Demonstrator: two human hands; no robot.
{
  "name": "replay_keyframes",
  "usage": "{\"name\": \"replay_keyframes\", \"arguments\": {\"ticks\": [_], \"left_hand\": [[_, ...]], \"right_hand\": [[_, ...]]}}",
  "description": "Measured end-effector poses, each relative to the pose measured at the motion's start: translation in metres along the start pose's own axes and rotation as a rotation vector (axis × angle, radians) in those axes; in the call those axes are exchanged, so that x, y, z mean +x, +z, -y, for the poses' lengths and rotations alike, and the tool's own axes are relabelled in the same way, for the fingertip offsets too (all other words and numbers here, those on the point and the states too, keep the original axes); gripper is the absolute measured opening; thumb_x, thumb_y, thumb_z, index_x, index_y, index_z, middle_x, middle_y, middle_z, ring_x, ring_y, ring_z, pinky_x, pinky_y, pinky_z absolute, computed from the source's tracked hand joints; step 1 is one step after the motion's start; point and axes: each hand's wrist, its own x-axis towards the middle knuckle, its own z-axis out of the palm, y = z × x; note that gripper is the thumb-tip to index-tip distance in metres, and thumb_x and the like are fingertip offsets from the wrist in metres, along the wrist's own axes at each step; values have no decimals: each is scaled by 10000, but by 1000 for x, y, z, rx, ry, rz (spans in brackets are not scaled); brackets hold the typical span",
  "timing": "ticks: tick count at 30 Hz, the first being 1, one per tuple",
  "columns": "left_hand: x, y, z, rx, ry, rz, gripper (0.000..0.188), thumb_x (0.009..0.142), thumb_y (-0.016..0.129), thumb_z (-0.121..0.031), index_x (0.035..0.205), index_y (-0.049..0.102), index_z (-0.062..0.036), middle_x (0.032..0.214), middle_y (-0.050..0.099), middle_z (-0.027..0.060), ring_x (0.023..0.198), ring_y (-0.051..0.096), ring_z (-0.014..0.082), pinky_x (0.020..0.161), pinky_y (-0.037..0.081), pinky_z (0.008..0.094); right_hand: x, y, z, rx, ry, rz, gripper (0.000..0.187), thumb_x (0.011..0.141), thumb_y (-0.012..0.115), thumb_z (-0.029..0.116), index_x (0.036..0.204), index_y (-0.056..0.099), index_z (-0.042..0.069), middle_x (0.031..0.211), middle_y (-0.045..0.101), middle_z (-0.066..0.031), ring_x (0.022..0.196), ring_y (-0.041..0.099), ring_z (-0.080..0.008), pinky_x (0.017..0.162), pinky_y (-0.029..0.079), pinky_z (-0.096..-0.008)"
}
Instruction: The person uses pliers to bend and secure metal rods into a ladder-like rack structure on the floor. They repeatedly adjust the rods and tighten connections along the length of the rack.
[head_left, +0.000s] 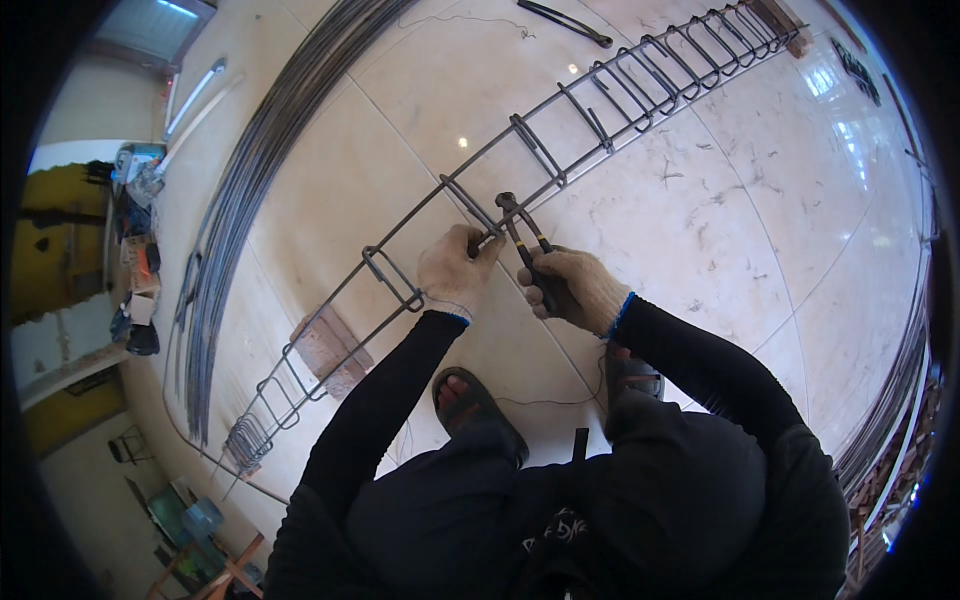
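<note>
A long steel rebar cage (560,100) made of straight bars and square stirrups runs diagonally across the tiled floor. My left hand (455,268), in a worn glove, grips a bar of the cage beside one stirrup (470,205). My right hand (575,285), also gloved, holds dark pincers (520,228) by their handles. The jaws of the pincers sit at the stirrup joint just right of my left fingers. Both arms wear black sleeves.
A brick (328,350) props the cage at the lower left. A bundle of long steel rods (255,180) lies along the left, another at the right edge (900,400). My sandalled feet (465,395) rest below the cage. Thin wire (540,402) trails on the tiles.
</note>
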Motion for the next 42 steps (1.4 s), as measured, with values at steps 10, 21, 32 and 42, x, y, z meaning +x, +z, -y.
{"name": "replay_keyframes", "arguments": {"ticks": [10, 21, 32, 42], "left_hand": [[1, 3, 8, -16, 44, -5, 367, 895, 852, -415, 917, 749, -63, 809, 739, 133, 730, 728, 323, 676, 563, 436], [0, -2, 7, -40, 20, 20, 366, 900, 850, -406, 968, 762, -58, 841, 741, 133, 767, 733, 293, 712, 564, 418], [-1, 2, 11, -16, 41, 14, 315, 936, 830, -363, 987, 769, -58, 844, 735, 134, 768, 734, 290, 705, 565, 406], [-1, 4, 11, -54, 38, 4, 250, 953, 815, -301, 991, 764, -60, 878, 755, 141, 796, 751, 303, 728, 578, 416]], "right_hand": [[19, -19, 12, -73, 125, 144, 158, 1060, 586, 208, 1126, 584, 65, 987, 649, -97, 818, 636, -195, 711, 534, -358], [27, -22, 21, -218, 131, 96, 139, 1065, 583, 273, 1066, 548, 138, 922, 627, -46, 729, 567, -153, 617, 459, -330], [39, -25, 24, -282, 21, -37, 137, 1054, 593, 275, 1052, 555, 144, 877, 618, -61, 655, 563, -179, 540, 444, -357], [49, -31, 17, -220, -5, -37, 181, 1038, 624, 276, 1097, 580, 110, 886, 664, -81, 682, 642, -207, 547, 501, -374]]}}
